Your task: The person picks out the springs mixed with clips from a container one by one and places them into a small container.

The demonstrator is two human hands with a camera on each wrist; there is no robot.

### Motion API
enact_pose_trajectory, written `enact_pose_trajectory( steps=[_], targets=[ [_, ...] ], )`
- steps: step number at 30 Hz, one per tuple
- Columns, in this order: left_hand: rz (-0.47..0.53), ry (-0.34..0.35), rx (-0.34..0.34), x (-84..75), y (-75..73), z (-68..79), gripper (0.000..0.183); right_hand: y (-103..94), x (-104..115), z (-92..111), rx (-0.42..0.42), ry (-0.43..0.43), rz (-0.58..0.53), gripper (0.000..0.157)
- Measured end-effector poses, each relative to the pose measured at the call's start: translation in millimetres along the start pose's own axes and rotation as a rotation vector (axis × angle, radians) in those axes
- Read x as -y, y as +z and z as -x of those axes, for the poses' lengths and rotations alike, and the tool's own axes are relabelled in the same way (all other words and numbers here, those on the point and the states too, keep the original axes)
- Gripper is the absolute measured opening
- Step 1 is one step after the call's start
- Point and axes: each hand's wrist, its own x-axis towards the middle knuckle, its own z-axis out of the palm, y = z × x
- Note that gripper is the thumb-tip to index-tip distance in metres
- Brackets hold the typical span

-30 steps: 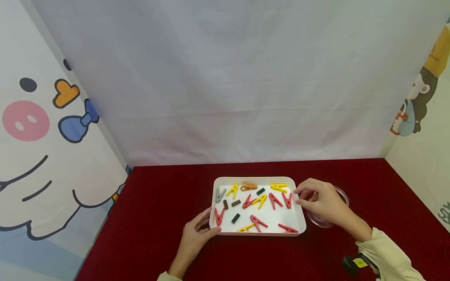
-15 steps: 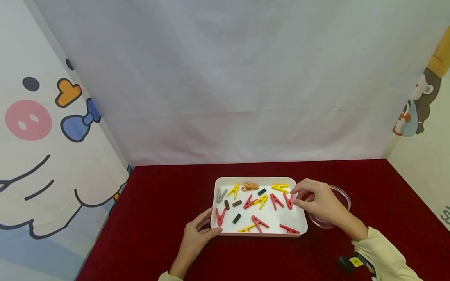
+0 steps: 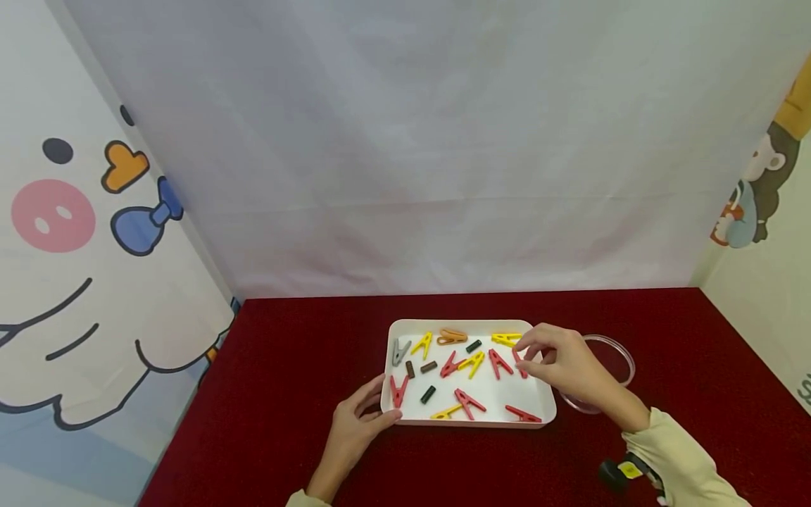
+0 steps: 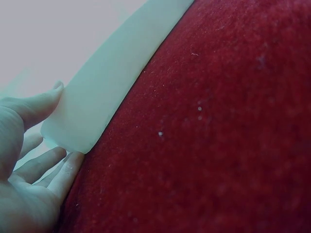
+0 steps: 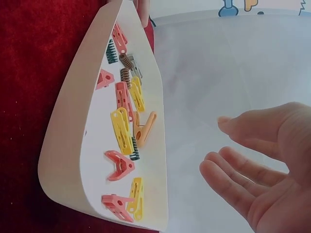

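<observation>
A shallow white tray (image 3: 469, 424) holds several spread-out clothespins: red (image 3: 499, 364), yellow (image 3: 422, 343), one grey (image 3: 400, 351) and one orange-brown (image 3: 452, 336). Among them lie small dark green springs (image 5: 112, 51) and brown springs (image 5: 125, 76). My left hand (image 3: 350, 428) grips the tray's near left corner, thumb at the front wall and fingers along the left side. Above the tray's right side hovers my right hand (image 3: 567, 362), thumb and fingers apart with nothing between them. From the head, its fingertips overlap a red clothespin (image 3: 520, 364) near the right wall.
A round clear plastic dish or lid (image 3: 631, 360) sits right of the tray, partly hidden behind my right hand. Dark red cloth (image 3: 285, 366) covers the table. A white sheet (image 3: 443, 176) hangs at the back, with cartoon-printed panels (image 3: 76, 296) on both sides.
My right hand has moved left from the tray's right edge to over its inside, uncovering more of the round clear thing. The left hand stays at the corner.
</observation>
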Motion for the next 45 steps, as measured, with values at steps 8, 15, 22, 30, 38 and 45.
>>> enact_pose_trajectory(
  steps=[8,15,22,30,38,45],
  targets=[
    [0.007,0.012,-0.004,-0.2,-0.2,-0.4,0.066,6.4,1.7,-3.6,0.024,0.03,-0.024,0.017],
    [-0.011,-0.005,0.007,1.6,-1.1,-2.5,0.066,14.3,1.6,-7.0,0.023,0.041,-0.001,0.019],
    [-0.009,-0.001,-0.004,2.3,-1.6,-0.7,0.067,21.8,1.6,-8.9,0.04,0.043,0.01,0.018],
    [0.018,0.017,0.008,0.6,-0.7,0.1,0.066,31.2,-1.1,-11.2,0.029,-0.013,0.0,0.019],
    [0.006,0.009,0.009,-1.9,-1.0,1.0,0.065,40.6,0.4,-14.6,0.025,-0.039,-0.034,0.02],
    [0.018,0.024,0.01,0.4,-1.6,0.2,0.066,48.3,0.6,-15.5,0.066,-0.016,-0.034,0.018]
  ],
)
